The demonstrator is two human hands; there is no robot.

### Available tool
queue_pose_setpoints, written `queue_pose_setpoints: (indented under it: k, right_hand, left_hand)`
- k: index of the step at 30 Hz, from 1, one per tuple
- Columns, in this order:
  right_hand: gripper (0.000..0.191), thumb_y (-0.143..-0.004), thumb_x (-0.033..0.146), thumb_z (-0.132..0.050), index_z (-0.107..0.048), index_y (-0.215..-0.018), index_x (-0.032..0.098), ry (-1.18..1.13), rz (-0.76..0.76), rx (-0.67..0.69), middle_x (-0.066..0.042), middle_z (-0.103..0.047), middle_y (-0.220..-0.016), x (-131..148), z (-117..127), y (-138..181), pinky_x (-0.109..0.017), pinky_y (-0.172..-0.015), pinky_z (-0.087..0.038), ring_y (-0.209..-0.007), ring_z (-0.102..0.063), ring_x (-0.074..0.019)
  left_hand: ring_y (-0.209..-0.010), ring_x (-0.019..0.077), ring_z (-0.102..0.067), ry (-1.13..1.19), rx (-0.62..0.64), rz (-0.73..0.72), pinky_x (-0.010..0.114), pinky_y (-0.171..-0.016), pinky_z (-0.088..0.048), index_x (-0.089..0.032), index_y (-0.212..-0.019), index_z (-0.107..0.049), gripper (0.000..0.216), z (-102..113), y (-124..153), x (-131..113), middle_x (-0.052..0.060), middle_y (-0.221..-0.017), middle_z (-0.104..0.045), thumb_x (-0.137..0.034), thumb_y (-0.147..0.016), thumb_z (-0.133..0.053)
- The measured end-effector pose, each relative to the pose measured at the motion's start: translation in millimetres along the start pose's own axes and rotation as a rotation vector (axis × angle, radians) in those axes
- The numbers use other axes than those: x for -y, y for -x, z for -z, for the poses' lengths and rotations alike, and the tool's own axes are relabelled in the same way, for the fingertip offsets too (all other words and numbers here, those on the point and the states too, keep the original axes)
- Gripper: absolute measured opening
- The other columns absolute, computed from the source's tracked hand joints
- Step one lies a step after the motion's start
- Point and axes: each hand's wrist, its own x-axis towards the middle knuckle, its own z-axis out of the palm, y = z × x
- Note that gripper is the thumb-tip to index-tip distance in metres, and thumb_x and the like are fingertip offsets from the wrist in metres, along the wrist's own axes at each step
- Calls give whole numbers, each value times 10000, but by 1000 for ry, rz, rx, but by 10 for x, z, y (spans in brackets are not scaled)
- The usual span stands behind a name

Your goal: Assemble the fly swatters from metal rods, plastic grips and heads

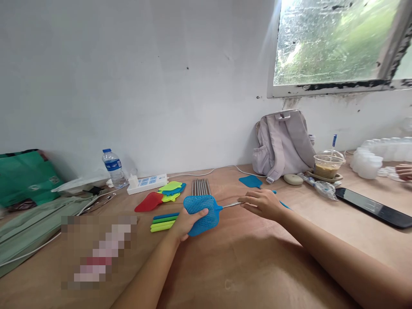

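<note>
My left hand (pixel 185 223) grips the blue mesh head of a fly swatter (pixel 202 212) from below, thumb on its lower edge. My right hand (pixel 262 202) pinches the swatter's thin metal rod (pixel 230 205) just right of the head. The swatter lies level above the wooden table (pixel 244 257). Behind it lie several bare metal rods (pixel 200 186), a pile of green, blue and yellow swatter heads (pixel 171 191), a red head (pixel 148 201), and a few green and blue plastic handles (pixel 163 223). Another blue head (pixel 251 181) lies beyond my right hand.
A white power strip (pixel 147 183) and a water bottle (pixel 114 168) stand by the wall. A grey backpack (pixel 283 143), an iced drink cup (pixel 328 165), white jars (pixel 370 163) and a black tablet (pixel 375 208) sit at right. Another person's fingers (pixel 404 171) show at far right. A green bag (pixel 27 178) sits left.
</note>
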Motion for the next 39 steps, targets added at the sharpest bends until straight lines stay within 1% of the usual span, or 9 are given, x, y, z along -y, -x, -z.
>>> queue_pose_setpoints:
  k: [4,8,12,18,21,25,32,36,39]
  right_hand:
    - [187,-846,346,-497,-655,-874,249,-78,-32,-108,22,-656,-671,6,-45,19,-218,-516,-300,-585,-566,-77]
    - [174,-824,359,-529,-661,-834,246,-118,-62,-132,31,-656,-640,33,-77,25,-209,-501,-296,-558,-563,-72]
    - [175,-823,362,-525,-659,-833,249,-130,-83,-109,28,-664,-658,64,-100,33,-205,-510,-298,-573,-568,-76]
    - [189,-831,356,-503,-653,-835,242,-127,-131,-2,22,-666,-670,97,-129,44,-210,-509,-276,-574,-567,-80]
    - [222,-842,371,-481,-651,-833,227,-152,-177,13,9,-667,-673,124,-136,39,-204,-522,-284,-598,-574,-87]
    - [240,-835,397,-485,-654,-813,228,-178,-233,-21,8,-663,-656,147,-127,26,-195,-531,-292,-591,-574,-87]
    - [211,-825,377,-501,-650,-789,231,-224,-228,-15,19,-658,-629,184,-75,-8,-199,-520,-296,-553,-567,-81]
    - [233,-822,404,-499,-652,-783,232,-160,-213,-29,14,-655,-628,209,-7,-63,-208,-501,-274,-551,-562,-87]
    - [254,-818,432,-495,-643,-780,229,-143,-227,-14,12,-648,-621,217,60,-102,-207,-497,-269,-548,-560,-89]
  left_hand:
    - [-857,240,-643,-95,-1,-4,361,-745,-529,-171,-916,-621,464,-13,26,10,84,-954,-682,-264,-495,-794]
    - [-872,245,-639,-162,-9,-37,370,-763,-524,-164,-915,-624,471,-2,29,18,82,-952,-684,-296,-495,-792]
    - [-865,241,-641,-234,-32,-79,375,-765,-522,-166,-909,-630,457,26,-1,62,74,-936,-689,-304,-502,-786]
    - [-864,237,-643,-330,-86,-166,371,-802,-504,-169,-869,-651,384,44,-18,118,74,-916,-695,-287,-525,-773]
    - [-855,235,-645,-328,-120,-180,367,-805,-504,-168,-838,-659,356,20,4,115,70,-905,-697,-289,-523,-773]
    - [-850,236,-646,-272,-136,-169,370,-791,-512,-163,-852,-652,394,-3,23,100,74,-916,-694,-297,-506,-783]
    - [-861,247,-641,-238,-80,-146,386,-789,-516,-151,-874,-646,464,-16,47,83,83,-924,-692,-333,-473,-792]
    - [-872,254,-637,-228,-99,-178,391,-796,-513,-143,-878,-644,476,-25,57,74,93,-932,-689,-346,-472,-789]
    - [-862,254,-640,-199,-86,-162,390,-787,-517,-144,-895,-637,497,-24,66,47,92,-930,-689,-340,-466,-793]
